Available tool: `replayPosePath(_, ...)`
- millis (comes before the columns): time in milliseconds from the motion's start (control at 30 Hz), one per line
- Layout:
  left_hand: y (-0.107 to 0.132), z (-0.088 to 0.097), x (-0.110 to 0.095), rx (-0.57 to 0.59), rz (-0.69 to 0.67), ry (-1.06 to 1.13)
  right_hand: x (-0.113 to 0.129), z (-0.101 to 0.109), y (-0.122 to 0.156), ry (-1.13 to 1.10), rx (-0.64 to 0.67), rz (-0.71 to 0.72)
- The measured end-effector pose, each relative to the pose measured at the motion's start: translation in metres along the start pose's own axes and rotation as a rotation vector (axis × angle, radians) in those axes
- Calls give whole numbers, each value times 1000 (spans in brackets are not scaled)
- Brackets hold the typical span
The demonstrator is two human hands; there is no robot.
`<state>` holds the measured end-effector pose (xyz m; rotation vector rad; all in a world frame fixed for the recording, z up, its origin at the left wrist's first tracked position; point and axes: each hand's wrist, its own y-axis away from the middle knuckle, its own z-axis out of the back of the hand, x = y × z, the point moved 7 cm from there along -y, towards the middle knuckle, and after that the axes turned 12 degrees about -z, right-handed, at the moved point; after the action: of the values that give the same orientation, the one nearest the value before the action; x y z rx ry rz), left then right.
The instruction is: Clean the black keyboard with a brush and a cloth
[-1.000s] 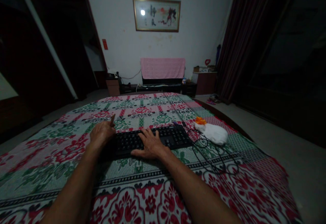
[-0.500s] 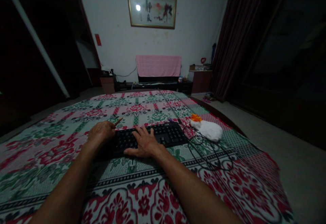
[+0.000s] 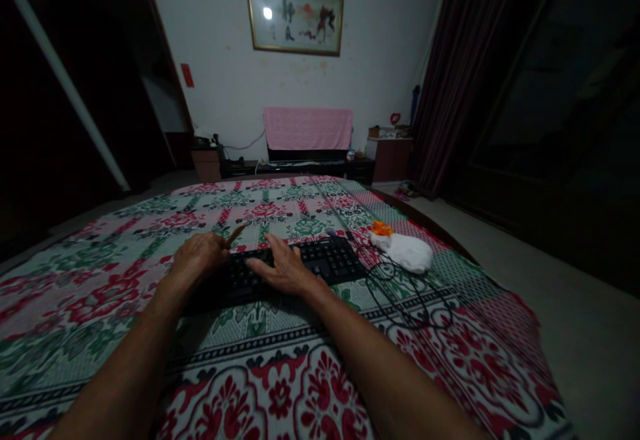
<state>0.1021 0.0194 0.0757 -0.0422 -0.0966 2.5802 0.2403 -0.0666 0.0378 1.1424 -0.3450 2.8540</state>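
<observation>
A black keyboard (image 3: pixel 343 258) lies on the flowered cloth (image 3: pixel 280 393) in front of me. My left hand (image 3: pixel 200 255) is closed over the keyboard's left end, around a thin brown stick (image 3: pixel 237 233) that pokes out past the fingers, tilted up to the right. Its lower end is hidden by the hand, so I cannot tell its exact kind. Over the middle of the keys, my right hand (image 3: pixel 284 271) has its thumb apart from the fingers and nothing in it. It seems to rest on the keyboard.
Right of the keyboard, a black cable (image 3: pixel 400 317) lies in loose loops. Beside it sits a white cloth bundle (image 3: pixel 410 253) with an orange piece (image 3: pixel 381 228) at its end. Beyond the table, a pink cloth (image 3: pixel 309 128) covers a screen-like shape on a low cabinet.
My right hand has turned slightly, its fingers drawn closer together and its thumb lifted toward the upper keys. The stick in my left hand tips up a little more. The whole view has shifted slightly.
</observation>
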Motion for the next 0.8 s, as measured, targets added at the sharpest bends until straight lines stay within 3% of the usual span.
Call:
replayPosePath(100, -1, -2, -7, -24, -59, -45, 0, 16, -6, -178, -173, -2)
replayPosePath(200, -3, -8, -14, -16, -87, -84, 1, 23, -9, -279, -247, 6)
replayPosePath(533, 0, -11, -44, -102, -249, -144, 2, 21, -7, -347, -361, 162)
replayPosePath(800, 0, -20, -51, -155, -320, -106, -1, 17, -8, -389, -326, 133)
